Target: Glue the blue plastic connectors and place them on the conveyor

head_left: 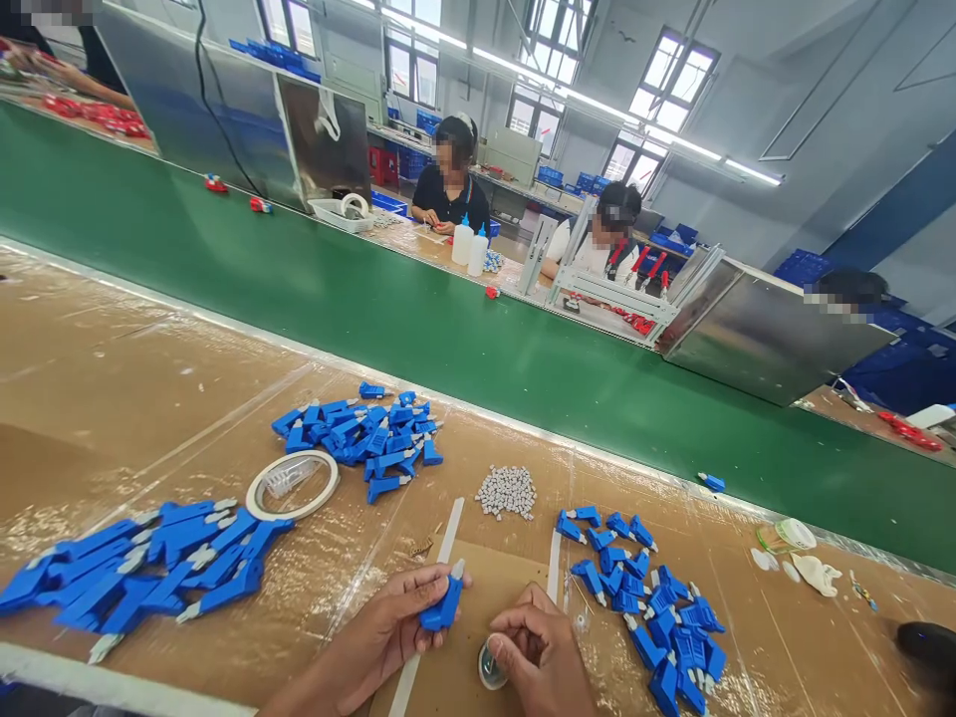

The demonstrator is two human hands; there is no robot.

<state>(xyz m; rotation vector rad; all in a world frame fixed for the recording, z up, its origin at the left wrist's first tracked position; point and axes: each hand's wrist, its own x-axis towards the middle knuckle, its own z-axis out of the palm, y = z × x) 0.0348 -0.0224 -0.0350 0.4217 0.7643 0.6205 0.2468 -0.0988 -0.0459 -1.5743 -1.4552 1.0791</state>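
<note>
My left hand is closed around a small blue plastic part with a whitish tip pointing up. Just to its right, my right hand has its fingers pinched together over a small round dish; whatever lies between the fingertips is hidden. Beyond both hands sits a heap of tiny light-grey pieces. Similar blue parts form a pile to the right, a pile farther back and a pile of longer blue pieces on the left.
A roll of tape rings some clear plastic bits. Past the brown-covered table runs a green conveyor belt carrying a few small parts. Across it are people, white bottles and metal panels. A tipped cup lies right.
</note>
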